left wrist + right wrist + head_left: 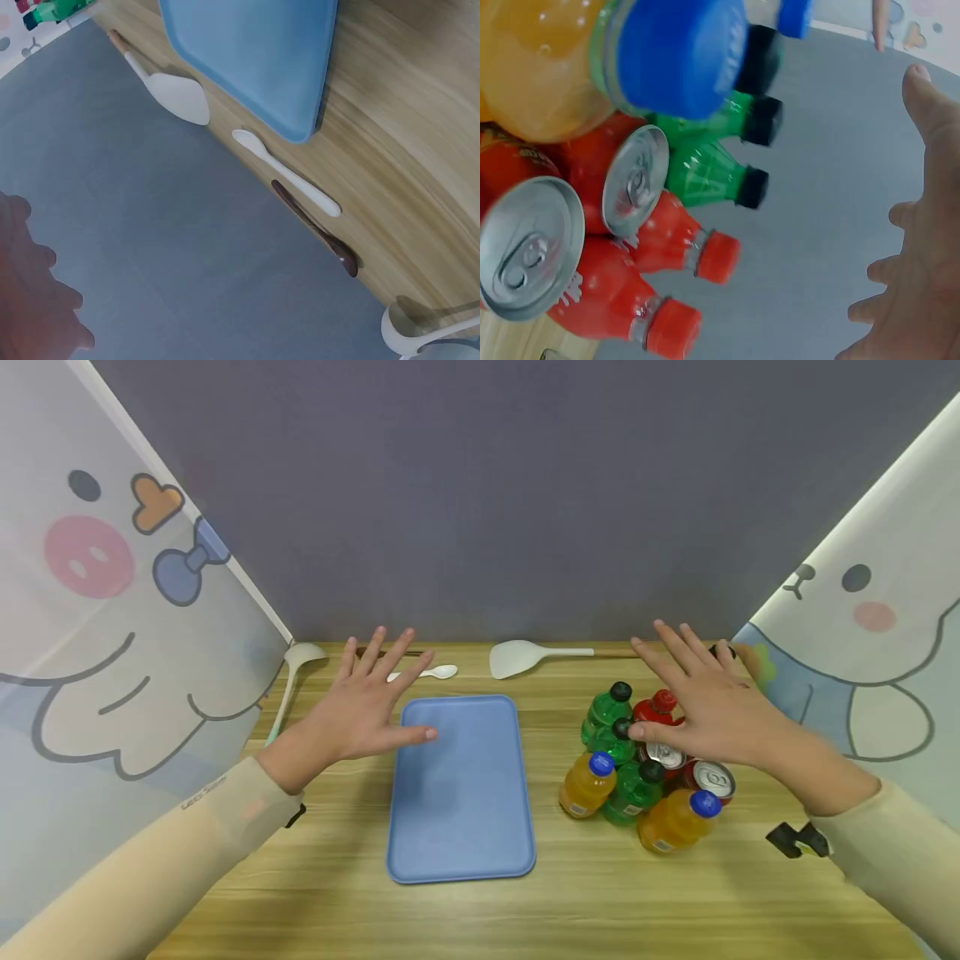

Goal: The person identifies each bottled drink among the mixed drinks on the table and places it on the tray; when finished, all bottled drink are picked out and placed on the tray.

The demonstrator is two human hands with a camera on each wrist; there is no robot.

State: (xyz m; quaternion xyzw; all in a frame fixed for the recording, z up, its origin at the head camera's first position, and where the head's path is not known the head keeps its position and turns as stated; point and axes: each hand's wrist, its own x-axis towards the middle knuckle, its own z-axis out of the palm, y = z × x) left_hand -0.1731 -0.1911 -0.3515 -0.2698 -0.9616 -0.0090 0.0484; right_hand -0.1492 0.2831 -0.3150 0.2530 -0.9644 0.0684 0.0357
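Fingers spread, my left hand (363,706) hovers over the left edge of a blue tray (461,793) and holds nothing. My right hand (708,714), also spread and holding nothing, is above a cluster of drinks. In that cluster stand green bottles (633,793) with black caps, orange juice bottles (678,822) with blue caps, red bottles (604,292) with red caps, and red cans (532,247) with silver tops. The right hand partly hides the red bottles and cans in the head view. Nearest the left fingertips lie a white spoon (285,172) and a dark brown spoon (319,229).
A white spatula (517,657) with a wooden handle end lies along the back wall (480,502). At the left side a white ladle (300,656) with a pale green handle leans by the patterned panel (187,677). Everything rests on a wood-grain table (480,918).
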